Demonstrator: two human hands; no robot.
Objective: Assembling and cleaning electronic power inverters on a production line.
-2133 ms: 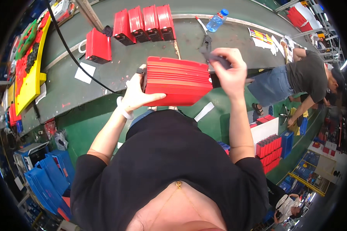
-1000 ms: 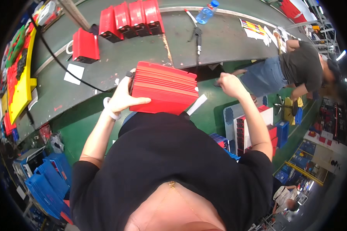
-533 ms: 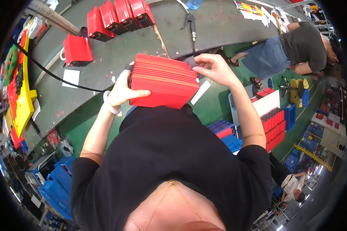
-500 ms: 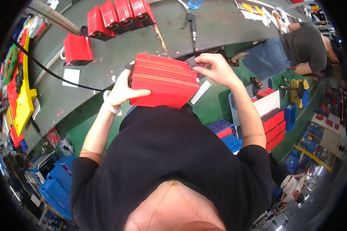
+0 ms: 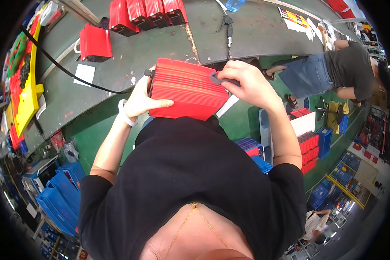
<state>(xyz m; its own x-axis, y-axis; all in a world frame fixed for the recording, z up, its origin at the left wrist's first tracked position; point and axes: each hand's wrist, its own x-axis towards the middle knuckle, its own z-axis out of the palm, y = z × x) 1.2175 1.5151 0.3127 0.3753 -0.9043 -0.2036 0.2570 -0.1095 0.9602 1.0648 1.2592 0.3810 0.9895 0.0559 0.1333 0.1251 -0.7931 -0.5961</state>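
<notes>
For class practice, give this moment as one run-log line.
Left hand: holds red box; right hand: holds dark strip at box's right end; bench: five red boxes

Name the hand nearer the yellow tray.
Left. The left hand, gripping the red case, is right of the yellow tray; the right hand is farther right, at the case's other end.

Box between hands — paper on bench beyond

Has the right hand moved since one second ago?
Yes: judged against the black air gun, the right hand has moved left, bringing the grey pad to the red box.
</notes>
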